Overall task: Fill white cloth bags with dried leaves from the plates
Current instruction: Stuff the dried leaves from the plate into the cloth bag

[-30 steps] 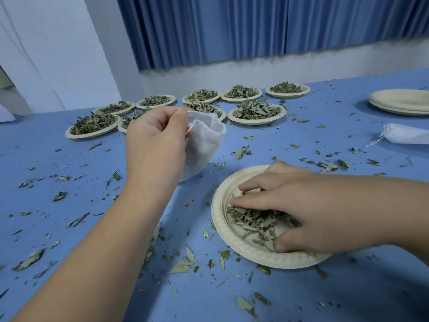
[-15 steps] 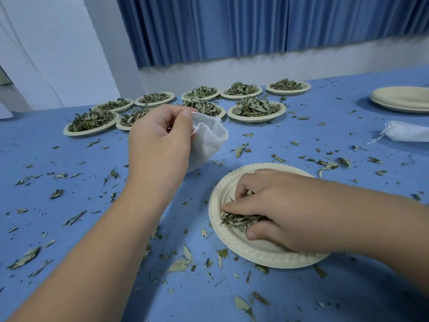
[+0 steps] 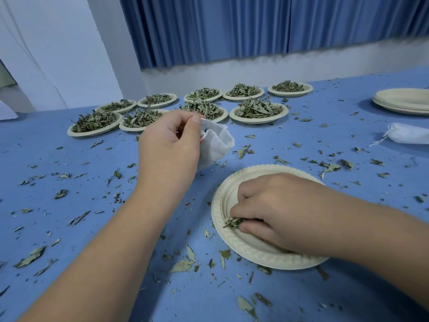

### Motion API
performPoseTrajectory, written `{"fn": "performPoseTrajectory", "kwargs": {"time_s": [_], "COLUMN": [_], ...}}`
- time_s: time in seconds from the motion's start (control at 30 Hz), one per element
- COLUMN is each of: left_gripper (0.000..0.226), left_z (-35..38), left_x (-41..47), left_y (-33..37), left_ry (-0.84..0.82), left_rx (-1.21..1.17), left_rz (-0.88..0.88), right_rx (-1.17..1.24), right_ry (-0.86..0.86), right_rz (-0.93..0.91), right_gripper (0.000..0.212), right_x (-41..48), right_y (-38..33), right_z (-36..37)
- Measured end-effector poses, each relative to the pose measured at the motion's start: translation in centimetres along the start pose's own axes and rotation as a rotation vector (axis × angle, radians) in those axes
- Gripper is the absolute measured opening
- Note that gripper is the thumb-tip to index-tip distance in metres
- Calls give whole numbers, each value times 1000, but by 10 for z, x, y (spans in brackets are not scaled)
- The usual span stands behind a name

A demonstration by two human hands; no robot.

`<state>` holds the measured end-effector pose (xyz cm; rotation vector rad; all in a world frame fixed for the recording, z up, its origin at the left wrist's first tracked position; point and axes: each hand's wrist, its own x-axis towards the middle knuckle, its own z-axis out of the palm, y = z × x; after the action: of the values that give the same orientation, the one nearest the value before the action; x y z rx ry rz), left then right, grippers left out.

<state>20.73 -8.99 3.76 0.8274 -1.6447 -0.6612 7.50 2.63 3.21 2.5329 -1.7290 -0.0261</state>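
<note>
Cloth bag in hand: the white bag hangs above the blue table, up and left of the near plate. It looks limp, so I judge it holds little so far.
Left hand: my left hand pinches the bag's rim between thumb and fingers, holding the mouth up.
Right hand: my right hand is curled down inside the near plate, well apart from the other hand, fingers and thumb closed on a small clump of dried leaves.
Near plate: almost bare apart from that clump, as far as my hand lets me see.
Done: a closed bag lies far right and looks stuffed. The stack of empty plates beyond it suggests several are already cleared.
Left: the heaped plates at the back look untouched, so I reckon much remains.
Spill: loose leaf scraps lie all over the table.
</note>
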Motion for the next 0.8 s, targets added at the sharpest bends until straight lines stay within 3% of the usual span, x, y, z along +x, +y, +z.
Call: {"fn": "performPoseTrajectory", "kwargs": {"time_s": [0.2,0.4,0.63,0.8], "left_gripper": [23,19,31,27], "left_z": [2,3,3,3], "left_x": [-5,-11,-15,-17], "left_y": [4,9,16,18], "left_ry": [-42,-136,-233,-298], "left_rx": [39,70,141,172], "left_rz": [18,33,45,46], "right_rx": [89,466,878,943], "right_ry": [107,266,381,511], "right_rz": [9,69,144,205], "right_gripper": [27,11,10,9], "right_x": [-2,-8,-17,-14], "right_y": [3,18,38,43], "right_z": [5,-1,-17,-17]}}
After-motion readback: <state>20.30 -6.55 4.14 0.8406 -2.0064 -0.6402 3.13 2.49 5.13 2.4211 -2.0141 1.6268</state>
